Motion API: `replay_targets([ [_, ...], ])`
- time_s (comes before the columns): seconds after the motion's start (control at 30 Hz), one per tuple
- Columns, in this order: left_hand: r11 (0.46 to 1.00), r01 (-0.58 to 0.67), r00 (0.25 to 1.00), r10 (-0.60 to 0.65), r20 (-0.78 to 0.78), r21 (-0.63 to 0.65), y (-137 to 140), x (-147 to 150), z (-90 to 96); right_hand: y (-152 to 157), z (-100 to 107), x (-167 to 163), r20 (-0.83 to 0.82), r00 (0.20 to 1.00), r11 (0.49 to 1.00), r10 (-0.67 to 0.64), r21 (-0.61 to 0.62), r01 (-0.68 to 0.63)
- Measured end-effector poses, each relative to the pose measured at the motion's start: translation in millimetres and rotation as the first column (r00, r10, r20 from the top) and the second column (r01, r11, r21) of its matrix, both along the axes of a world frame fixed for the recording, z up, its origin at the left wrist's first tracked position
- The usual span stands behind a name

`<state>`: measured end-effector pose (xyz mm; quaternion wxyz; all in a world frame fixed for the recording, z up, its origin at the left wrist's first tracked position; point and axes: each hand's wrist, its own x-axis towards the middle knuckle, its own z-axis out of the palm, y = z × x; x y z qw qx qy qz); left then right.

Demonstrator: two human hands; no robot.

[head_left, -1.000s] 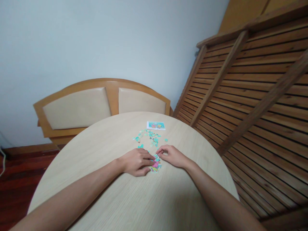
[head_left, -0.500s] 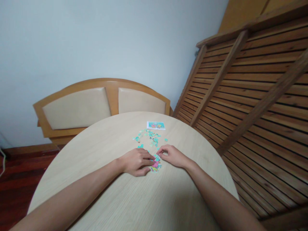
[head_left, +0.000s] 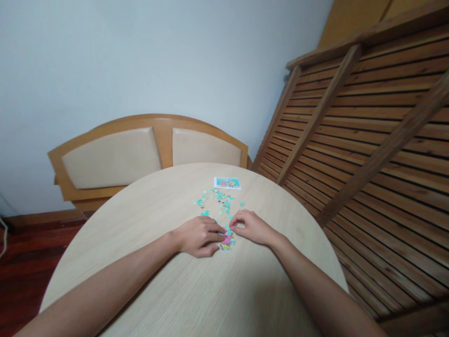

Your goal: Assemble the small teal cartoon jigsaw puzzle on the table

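A partly joined jigsaw puzzle [head_left: 227,239] in pink, teal and yellow lies on the pale round table [head_left: 196,299]. My left hand [head_left: 201,235] lies palm down at its left side, with extended fingertips resting on the pink part and covering some of it. At the puzzle's upper right edge, my right hand [head_left: 248,226] has thumb and forefinger closed in a pinch. Whatever sits between those fingertips is too small and hidden to make out. One small teal puzzle piece [head_left: 230,217] lies just beyond the right fingertips.
Loose puzzle pieces [head_left: 224,202] are scattered beyond my hands, with a stray one [head_left: 242,204] to the right. Behind them lies a reference picture card [head_left: 227,183]. A padded headboard [head_left: 112,157] stands past the table, and a slatted wooden panel [head_left: 351,140] leans at right.
My right hand's fingertips have shifted very slightly to the right, away from the puzzle's upper edge. The left hand stays in place on the puzzle.
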<state>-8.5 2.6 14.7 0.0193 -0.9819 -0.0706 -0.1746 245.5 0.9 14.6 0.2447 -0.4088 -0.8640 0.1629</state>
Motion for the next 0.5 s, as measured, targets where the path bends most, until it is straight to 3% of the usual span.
replay_targets([
  [0.33,0.997,0.004,1.0,-0.006,-0.028,-0.081,0,2,0.2,1,1,0,0.05,0.999,0.997,0.009,0.077,-0.013],
  [0.5,0.994,0.0,0.999,-0.004,-0.035,-0.11,0,1,-0.8,8,-11,-1,-0.012,0.996,0.983,-0.083,0.165,0.084],
])
